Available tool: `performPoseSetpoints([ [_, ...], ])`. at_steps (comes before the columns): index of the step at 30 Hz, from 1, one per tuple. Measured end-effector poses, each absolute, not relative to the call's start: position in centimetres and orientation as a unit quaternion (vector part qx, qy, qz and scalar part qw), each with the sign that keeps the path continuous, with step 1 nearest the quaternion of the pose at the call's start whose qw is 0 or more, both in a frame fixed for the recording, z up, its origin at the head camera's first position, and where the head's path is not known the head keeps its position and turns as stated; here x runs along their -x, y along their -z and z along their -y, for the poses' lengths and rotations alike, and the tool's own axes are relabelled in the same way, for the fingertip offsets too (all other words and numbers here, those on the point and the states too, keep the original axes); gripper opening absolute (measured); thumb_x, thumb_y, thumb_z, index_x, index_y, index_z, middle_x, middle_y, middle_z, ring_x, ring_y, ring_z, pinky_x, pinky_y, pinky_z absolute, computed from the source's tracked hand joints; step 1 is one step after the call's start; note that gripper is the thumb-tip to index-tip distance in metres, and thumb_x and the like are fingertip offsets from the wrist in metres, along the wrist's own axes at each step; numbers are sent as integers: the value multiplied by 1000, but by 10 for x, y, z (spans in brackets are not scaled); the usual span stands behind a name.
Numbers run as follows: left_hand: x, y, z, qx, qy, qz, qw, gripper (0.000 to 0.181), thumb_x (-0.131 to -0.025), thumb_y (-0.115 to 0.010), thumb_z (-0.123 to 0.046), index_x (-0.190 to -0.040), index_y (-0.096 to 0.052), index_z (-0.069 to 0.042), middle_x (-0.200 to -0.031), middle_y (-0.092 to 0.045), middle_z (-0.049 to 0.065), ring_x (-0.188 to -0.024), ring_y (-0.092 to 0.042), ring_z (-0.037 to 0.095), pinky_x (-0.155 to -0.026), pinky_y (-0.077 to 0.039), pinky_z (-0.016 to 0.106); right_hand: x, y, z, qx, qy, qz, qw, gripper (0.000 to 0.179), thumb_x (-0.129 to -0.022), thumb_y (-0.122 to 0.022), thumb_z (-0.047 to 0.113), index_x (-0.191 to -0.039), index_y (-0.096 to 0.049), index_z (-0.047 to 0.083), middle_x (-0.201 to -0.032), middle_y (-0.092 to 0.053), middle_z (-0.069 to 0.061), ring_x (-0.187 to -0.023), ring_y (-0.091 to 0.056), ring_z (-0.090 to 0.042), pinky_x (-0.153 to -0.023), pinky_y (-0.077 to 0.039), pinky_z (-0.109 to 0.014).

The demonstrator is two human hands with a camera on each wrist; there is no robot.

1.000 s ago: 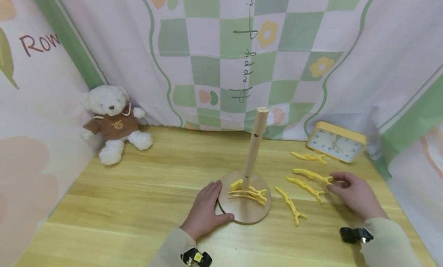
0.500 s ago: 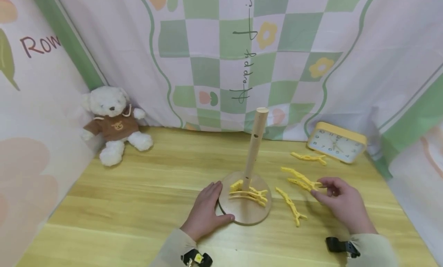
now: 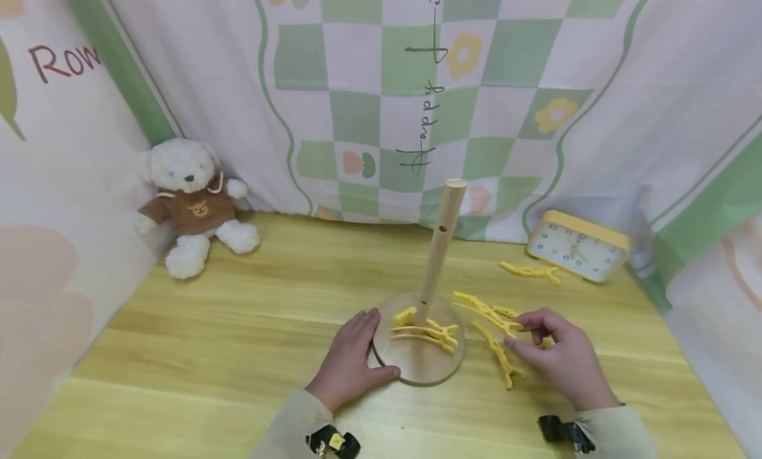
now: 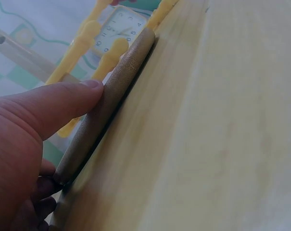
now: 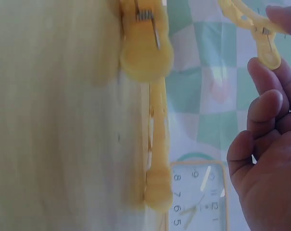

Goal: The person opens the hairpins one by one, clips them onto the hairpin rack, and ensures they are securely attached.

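Observation:
My right hand (image 3: 562,356) pinches the tail end of a yellow alligator hair clip (image 3: 482,307) between thumb and fingers; its metal spring shows in the right wrist view, where the same hair clip (image 5: 268,48) is tilted. My left hand (image 3: 351,363) holds the rim of a round wooden base (image 3: 411,370), thumb at the front edge and fingers at the left. From this base rises a wooden post (image 3: 438,247) with holes in it. Several yellow clips (image 3: 437,336) lie around the post's foot. Beside the base, another yellow clip (image 3: 497,356) lies below the held one.
One yellow clip (image 3: 530,272) lies farther back, near a yellow-framed clock (image 3: 577,244). Another clip (image 3: 506,311) is partly hidden behind the held one. A white plush bear (image 3: 190,208) in a brown top sits at the back left. A checked curtain (image 3: 411,115) hangs behind the table.
My right hand has lifted the clip from the row and carried it leftward, toward the base. The left hand stays at the base's rim. The head view has shifted slightly.

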State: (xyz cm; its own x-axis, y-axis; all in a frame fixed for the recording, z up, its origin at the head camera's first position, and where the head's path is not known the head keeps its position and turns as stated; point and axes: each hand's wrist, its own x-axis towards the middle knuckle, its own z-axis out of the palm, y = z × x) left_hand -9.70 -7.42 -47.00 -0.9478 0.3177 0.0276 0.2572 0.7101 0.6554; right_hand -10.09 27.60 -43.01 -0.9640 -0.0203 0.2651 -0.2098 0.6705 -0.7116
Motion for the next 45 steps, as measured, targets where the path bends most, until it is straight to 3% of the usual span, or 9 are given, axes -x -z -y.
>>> performPoseSetpoints([
  [6,99,473,75,-156,-352,-922,38,106,-77,-80,-56,-156,-33,-4,-161,-32,14,-149,-25,35,-121,-21,55,98,424,-264,-75,-415,902,91,26,-79,-87,18,-100,-72,14,-83,-61,-6,-76,-53,-10,-57,-44,-23],
  [14,99,473,77,-153,-348,-924,38,108,-76,-79,-59,-156,-32,-5,-162,-30,14,-149,-25,35,-121,-21,55,92,414,-254,-85,-423,900,65,25,-80,-86,19,-99,-70,18,-79,-56,0,-75,-52,-11,-53,-40,-25],
  [25,101,475,76,-150,-358,-921,42,108,-76,-79,-58,-157,-30,-6,-162,-29,14,-150,-23,35,-120,-21,56,93,414,-244,-122,-439,888,62,23,-80,-86,17,-97,-71,20,-79,-59,-5,-75,-55,-17,-62,-44,-25],
  [45,98,472,72,-144,-364,-920,34,105,-75,-82,-55,-155,-35,-5,-160,-35,14,-149,-27,34,-121,-22,55,95,430,-221,-149,-429,883,118,27,-75,-89,12,-95,-72,15,-78,-61,-1,-76,-54,-11,-67,-47,-26],
])
